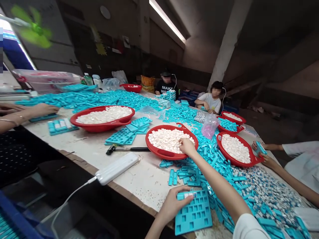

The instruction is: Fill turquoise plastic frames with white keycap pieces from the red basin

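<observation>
My left hand (175, 200), at the near table edge, has its fingers closed round a small turquoise piece (181, 195) with white bits set in it. That piece rests on the upper part of a turquoise tray (193, 214) with rows of square holes. My right hand (187, 146) reaches into a red basket (171, 155) of small white pieces (164, 139), its fingertips pinched together among them. Whether a piece is between those fingertips is too small to tell. Loose turquoise pieces (199, 177) lie beneath my right forearm.
A black-handled hammer (129, 149) and a white power bank (117, 168) with a cable lie left of the basket. More red baskets (99, 126) and holed turquoise plates (121, 136) stand around. Several people sit at the table; a person's hands (267, 159) are at right.
</observation>
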The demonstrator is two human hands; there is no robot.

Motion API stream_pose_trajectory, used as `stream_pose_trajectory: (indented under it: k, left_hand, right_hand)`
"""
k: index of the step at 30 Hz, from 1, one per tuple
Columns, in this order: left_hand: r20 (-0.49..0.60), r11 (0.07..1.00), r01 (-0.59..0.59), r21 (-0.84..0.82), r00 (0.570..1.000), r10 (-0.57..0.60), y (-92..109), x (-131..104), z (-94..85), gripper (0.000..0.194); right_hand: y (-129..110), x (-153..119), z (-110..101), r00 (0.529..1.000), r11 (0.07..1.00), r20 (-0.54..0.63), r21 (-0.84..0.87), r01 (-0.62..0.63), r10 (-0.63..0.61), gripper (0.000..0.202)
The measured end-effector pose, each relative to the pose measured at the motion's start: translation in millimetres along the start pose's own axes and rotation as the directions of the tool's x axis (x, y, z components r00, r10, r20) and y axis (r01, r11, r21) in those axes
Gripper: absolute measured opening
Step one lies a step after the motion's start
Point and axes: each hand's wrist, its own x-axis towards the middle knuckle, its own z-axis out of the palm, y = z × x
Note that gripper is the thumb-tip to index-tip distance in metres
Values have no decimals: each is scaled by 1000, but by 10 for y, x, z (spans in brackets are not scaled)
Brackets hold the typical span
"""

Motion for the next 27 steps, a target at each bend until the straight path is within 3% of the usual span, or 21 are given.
stream_pose_trajectory:
  k: [12, 19, 22, 27]
  left_hand:
    - [-12, 999, 27, 41, 1000, -27, 38, 8, 1, 39]
    - [-8, 998, 34, 50, 999, -34, 62, 19, 0, 37]
    - [-1, 999, 11, 36, 1000, -11, 53, 29, -3, 34]
    - [12, 1000, -20, -2, 1000, 20, 21, 42, 0, 29]
  right_hand:
    - [158, -268, -58, 981, 980, -184, 174, 94, -61, 22]
    - [165, -440, -143, 933, 926, -358, 339, 164, -34, 18]
    - [150, -671, -217, 911, 902, -412, 390, 184, -8, 17]
    - [294, -1388, -232, 915, 791, -403, 564, 238, 12, 23]
